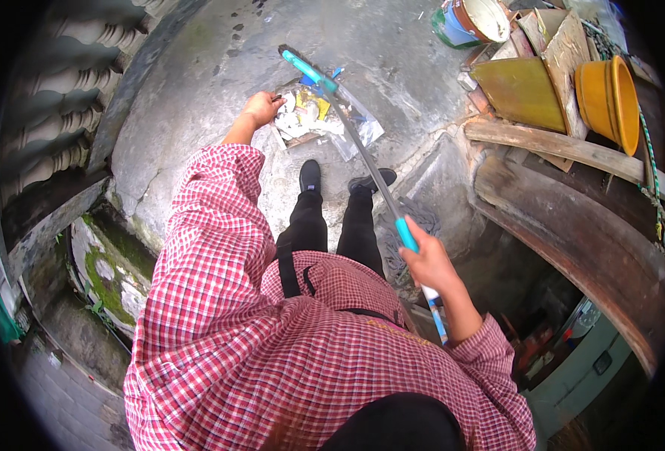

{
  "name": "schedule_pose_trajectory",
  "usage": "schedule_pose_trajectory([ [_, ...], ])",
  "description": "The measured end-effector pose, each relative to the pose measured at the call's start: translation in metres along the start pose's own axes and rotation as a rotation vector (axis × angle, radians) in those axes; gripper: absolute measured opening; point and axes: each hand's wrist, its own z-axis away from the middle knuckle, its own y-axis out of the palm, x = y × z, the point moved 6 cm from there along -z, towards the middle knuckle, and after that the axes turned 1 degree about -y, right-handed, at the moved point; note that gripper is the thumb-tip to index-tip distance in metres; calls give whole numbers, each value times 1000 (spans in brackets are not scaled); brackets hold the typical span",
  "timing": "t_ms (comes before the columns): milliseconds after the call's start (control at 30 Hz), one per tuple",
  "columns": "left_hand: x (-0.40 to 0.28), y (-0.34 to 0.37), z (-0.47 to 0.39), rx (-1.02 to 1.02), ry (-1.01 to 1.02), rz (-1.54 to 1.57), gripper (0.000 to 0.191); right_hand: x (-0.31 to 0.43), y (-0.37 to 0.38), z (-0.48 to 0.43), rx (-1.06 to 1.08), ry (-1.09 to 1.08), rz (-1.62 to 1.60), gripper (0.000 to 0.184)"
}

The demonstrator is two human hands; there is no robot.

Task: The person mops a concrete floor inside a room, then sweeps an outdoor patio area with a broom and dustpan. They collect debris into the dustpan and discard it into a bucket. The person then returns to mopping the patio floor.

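Note:
My right hand [435, 262] grips the turquoise grip of a long-handled broom [369, 160]. Its grey pole slants up and away to a turquoise head with dark bristles, held over a heap of litter. That heap [309, 115] has white fragments, yellow scraps and blue pieces. Clear plastic sheeting [360, 127] lies along its right side. At the heap's left edge, my left hand [262, 109] pinches a small dark object [278, 98]; what it is cannot be told, as the fingers cover most of it.
My shoes [310, 176] stand on the concrete floor [197, 101] just before the heap. Stone balusters [73, 82] line the left. Rightward are a paint bucket [468, 22], wooden boards [552, 138], an orange plastic pot [606, 104] and a grey mop-like bundle [417, 222].

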Motion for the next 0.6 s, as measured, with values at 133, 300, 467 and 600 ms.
schedule_pose_trajectory([
  [133, 8, -4, 4, -77, -41, 30, 40, 28, -3, -71, -288, -351, 638, 62],
  [300, 6, -7, 15, -95, -128, 44, 44, 14, 10, -114, -175, -77, 351, 62],
  [467, -12, -5, 19, -101, -112, 208, 34, 3, 35, -76, -4, 43, 113, 67],
  [600, -26, 2, 21, -77, -55, 473, 30, -11, 46, -53, 75, 94, -68, 66],
])
